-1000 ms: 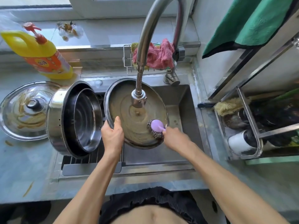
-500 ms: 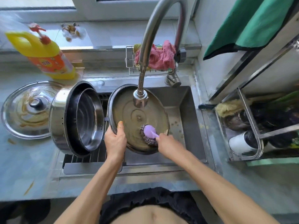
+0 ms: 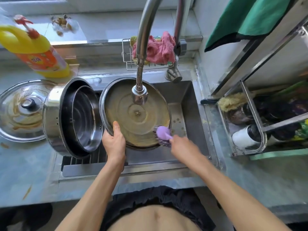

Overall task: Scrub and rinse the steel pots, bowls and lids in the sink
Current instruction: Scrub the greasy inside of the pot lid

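**Q:** So where was everything when you got to that greasy lid?

**Me:** I had the lid (image 3: 133, 114) tipped up on edge in the sink (image 3: 188, 104), underside facing me, coated in brownish film, right under the tap head (image 3: 139, 95). My left hand (image 3: 115, 140) gripped its lower-left rim, thumb hooked over the inside and fingers curled behind. My right hand (image 3: 181, 145) was a bit blurred, but its fingers were wrapped round the purple handle of the scrubber (image 3: 162, 135), and the wire pad was pressed on the lid's lower-right edge.

**Q:** And the rest of the pile?

**Me:** The big pot (image 3: 66, 117) lay on its side at the left end of the sink, mouth toward the lid, with a steel bowl (image 3: 86, 117) nested inside it. A second lid (image 3: 21, 110), smeared with sauce, sat knob-up on the bench (image 3: 25, 172), just left of the pot. The yellow soap bottle (image 3: 33, 50) stood behind that, and a pink rag (image 3: 158, 47) was bunched in the wire caddy (image 3: 126, 64) behind the tap. A drying rack (image 3: 250, 117) sat off to the right.
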`<state>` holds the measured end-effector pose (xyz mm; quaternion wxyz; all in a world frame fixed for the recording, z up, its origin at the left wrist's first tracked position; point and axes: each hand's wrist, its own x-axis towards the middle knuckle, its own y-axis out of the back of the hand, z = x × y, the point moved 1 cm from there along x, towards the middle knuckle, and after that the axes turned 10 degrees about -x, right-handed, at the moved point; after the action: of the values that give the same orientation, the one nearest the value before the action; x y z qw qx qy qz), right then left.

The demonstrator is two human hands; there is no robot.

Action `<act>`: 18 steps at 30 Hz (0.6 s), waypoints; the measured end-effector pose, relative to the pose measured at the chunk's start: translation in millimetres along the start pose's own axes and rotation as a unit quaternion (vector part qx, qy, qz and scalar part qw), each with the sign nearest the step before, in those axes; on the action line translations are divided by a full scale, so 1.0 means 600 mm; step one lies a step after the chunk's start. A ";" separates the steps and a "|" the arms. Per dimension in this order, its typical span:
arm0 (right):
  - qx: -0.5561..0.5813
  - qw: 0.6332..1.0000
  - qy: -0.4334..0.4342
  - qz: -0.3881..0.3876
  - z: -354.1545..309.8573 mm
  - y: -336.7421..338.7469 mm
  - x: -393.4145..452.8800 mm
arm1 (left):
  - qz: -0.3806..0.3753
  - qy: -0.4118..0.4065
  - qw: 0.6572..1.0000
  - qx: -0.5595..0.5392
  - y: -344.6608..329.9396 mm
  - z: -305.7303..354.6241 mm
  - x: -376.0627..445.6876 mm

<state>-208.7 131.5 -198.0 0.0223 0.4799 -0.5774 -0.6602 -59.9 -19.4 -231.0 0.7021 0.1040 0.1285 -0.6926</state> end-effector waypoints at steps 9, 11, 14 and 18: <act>0.183 0.981 -0.062 0.028 0.060 -0.037 0.016 | -0.029 0.041 0.997 0.061 0.008 -0.022 0.023; 0.239 0.966 -0.075 0.060 0.072 -0.035 0.014 | -0.041 0.045 0.996 0.070 0.010 -0.030 0.014; 0.268 0.953 -0.065 0.126 0.084 -0.035 0.015 | -0.055 0.071 0.993 0.073 0.005 -0.038 0.002; 0.271 0.939 -0.064 0.202 0.105 -0.037 0.018 | -0.086 0.109 0.988 0.071 -0.021 -0.044 -0.010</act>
<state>-244.6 179.3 -230.3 -0.0129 0.2975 -0.8196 -0.4894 -73.7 -5.3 -253.7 0.6129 0.2170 0.1635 -0.7420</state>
